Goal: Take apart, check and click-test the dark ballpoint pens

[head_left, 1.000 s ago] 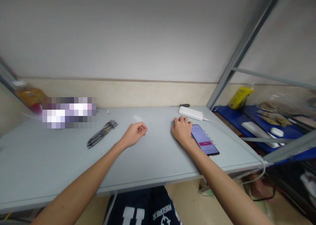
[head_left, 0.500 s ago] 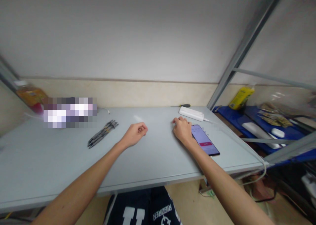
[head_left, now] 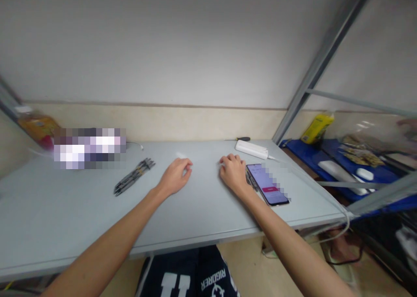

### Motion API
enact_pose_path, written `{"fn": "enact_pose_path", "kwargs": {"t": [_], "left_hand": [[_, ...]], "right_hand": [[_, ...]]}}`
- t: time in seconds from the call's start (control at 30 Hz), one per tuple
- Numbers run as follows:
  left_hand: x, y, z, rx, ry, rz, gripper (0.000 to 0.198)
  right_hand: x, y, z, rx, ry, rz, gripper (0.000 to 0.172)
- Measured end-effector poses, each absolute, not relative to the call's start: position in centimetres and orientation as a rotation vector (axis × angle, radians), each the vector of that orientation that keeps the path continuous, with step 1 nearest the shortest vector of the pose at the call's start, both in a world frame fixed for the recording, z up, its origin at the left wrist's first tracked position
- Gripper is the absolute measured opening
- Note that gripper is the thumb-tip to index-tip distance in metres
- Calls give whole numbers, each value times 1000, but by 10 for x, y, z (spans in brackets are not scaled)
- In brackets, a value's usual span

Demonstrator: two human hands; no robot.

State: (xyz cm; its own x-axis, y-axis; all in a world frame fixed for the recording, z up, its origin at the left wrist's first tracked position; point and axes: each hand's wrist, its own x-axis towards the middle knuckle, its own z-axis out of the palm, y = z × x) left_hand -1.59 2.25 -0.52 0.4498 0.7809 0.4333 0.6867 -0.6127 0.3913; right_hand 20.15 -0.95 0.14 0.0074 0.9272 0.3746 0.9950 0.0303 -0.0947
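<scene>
My left hand is held just over the desk, its fingers loosely bent and the thumb a little apart from them, with nothing visible inside. To its left lies a bundle of dark pens, slanting away from me with a yellowish band of colour across the middle. My right hand is low over the desktop, knuckles up and fingers bent and slightly apart; its fingertips are partly hidden. Right beside it is a smartphone, face up with a lit screen. Dark slim items, apparently pens, show between that wrist and the phone.
A white power strip with a cable lies behind the phone, and a screwdriver is by the wall. At the back left stand a bottle and a pixelated object. Metal posts and a blue surface with clutter are at right.
My right hand has shifted left, away from the phone, uncovering the dark slim items beside it. My left hand has turned slightly, its thumb now apart from the fingers.
</scene>
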Motion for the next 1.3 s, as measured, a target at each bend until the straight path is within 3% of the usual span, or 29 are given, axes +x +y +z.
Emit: {"fn": "enact_pose_path", "kwargs": {"t": [0.2, 0.33, 0.93, 1.3], "left_hand": [[-22, 17, 5, 2628, 2058, 648, 27], [-30, 18, 6, 2485, 2326, 496, 31], [-68, 36, 12, 2011, 2432, 245, 40], [-61, 33, 13, 2233, 2280, 164, 43]], "right_hand": [[179, -13, -3, -1808, -2059, -165, 21], [172, -13, -10, -1734, -2103, -93, 20], [177, -15, -13, -1681, -2128, -25, 17], [177, -15, -13, -1686, -2135, -52, 16]]}}
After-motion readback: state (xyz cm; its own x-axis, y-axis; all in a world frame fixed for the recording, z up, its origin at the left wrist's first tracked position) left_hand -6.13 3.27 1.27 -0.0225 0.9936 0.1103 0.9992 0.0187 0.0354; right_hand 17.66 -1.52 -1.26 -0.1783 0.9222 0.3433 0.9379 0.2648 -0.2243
